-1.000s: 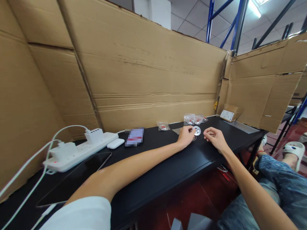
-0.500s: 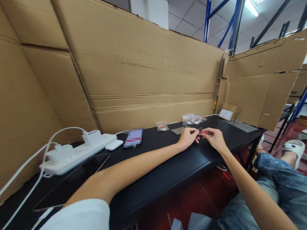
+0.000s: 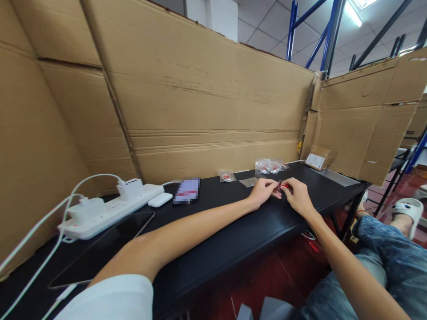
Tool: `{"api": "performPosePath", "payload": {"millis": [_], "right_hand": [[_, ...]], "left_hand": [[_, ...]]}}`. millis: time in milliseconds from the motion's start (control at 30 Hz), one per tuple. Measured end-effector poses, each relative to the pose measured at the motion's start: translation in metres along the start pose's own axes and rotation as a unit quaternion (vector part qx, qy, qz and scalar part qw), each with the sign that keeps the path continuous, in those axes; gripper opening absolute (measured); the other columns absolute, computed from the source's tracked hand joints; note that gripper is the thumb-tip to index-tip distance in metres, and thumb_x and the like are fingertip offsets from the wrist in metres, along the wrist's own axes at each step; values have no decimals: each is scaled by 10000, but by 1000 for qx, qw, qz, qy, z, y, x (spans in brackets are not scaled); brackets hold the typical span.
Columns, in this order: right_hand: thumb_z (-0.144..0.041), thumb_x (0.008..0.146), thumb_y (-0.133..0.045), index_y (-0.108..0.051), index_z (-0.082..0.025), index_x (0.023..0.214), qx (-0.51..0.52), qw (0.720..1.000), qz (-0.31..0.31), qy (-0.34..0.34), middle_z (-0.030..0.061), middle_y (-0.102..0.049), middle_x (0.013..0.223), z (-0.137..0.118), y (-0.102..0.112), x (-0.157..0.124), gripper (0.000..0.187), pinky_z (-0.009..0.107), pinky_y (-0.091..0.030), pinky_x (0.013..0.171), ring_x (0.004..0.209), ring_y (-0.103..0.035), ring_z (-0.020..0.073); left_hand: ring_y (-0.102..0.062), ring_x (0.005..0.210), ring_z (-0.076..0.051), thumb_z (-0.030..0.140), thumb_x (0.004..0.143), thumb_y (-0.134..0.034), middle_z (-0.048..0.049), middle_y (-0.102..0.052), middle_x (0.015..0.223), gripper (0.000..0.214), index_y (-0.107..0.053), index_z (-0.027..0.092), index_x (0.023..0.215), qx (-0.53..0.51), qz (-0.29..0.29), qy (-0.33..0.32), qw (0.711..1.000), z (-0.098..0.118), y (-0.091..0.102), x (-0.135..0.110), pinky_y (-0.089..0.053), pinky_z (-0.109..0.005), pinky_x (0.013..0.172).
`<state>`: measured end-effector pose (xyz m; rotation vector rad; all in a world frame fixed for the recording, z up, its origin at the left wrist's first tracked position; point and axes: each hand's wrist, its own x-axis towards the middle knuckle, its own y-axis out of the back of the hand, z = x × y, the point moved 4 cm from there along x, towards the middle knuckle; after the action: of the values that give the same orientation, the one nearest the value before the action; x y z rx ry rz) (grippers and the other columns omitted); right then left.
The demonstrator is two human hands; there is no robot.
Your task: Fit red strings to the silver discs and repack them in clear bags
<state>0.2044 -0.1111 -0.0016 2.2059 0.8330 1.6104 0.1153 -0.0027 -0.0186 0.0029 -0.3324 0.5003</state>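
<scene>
Over the far right part of the black table, my two hands meet almost fingertip to fingertip. My right hand pinches a small red piece between thumb and fingers. My left hand is closed in a pinch at the same spot, on a thin dark curved part beside the red piece; its kind is too small to tell. Behind my left hand lies a flat clear bag. Several clear bags with small red bits sit beyond my hands, and another bagged item lies further left.
On the left are a white power strip with plugs and cables, a tablet, a white case and a phone. A brown parcel stands at the back right. Cardboard walls enclose the table. A seated person's legs show at right.
The view has shifted slightly. My right hand has turned a little and its fingers stand more upright around the red piece; my left hand stays pinched beside it.
</scene>
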Motion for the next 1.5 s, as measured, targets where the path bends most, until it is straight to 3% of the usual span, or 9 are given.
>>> {"api": "performPosePath", "payload": {"millis": [200,533,900,1100,1267,1500], "right_hand": [[-181,852,-552,-666,-173,798,-3,1000,4,13,39,-626,740,-2,0,-1,126,275,-414,638,648,-557,162],[-167,816,-540,-672,-187,865,50,999,0,-2,32,-698,779,-3,1,-2,142,271,-466,666,662,-617,164],[-176,829,-539,-657,-184,852,35,999,-29,-4,37,-686,787,-1,-2,-2,120,273,-424,614,639,-580,161],[-171,836,-531,-644,-198,858,27,999,-21,32,34,-642,806,-12,2,-2,118,275,-442,630,693,-583,167],[-276,825,-604,-605,-203,980,42,999,-5,27,74,-629,977,-22,5,-1,171,280,-483,643,825,-612,198],[-321,852,-584,-485,-203,1140,124,992,-18,-22,37,-665,856,-15,0,-3,327,282,-518,646,686,-640,165]], "left_hand": [[-684,596,-153,187,801,-675,-66,-678,671,128,-662,60,787,-12,-9,-10,1000,-3,2,1,-590,-281,627],[-682,580,-152,211,757,-751,-56,-671,662,201,-623,71,824,3,8,-22,1000,-6,6,1,-582,-284,614],[-646,529,-119,167,791,-700,-43,-661,617,118,-620,81,792,47,10,-28,998,-7,7,3,-528,-238,583],[-608,512,-105,146,830,-622,-13,-617,593,96,-576,107,755,77,14,-28,997,-6,6,2,-494,-226,564],[-598,576,-104,92,841,-506,7,-596,665,100,-541,145,764,162,21,-78,983,2,4,0,-474,-226,612],[-570,544,-112,141,894,-415,38,-538,604,130,-453,184,778,224,-2,-89,970,6,1,-2,-434,-223,586]]}}
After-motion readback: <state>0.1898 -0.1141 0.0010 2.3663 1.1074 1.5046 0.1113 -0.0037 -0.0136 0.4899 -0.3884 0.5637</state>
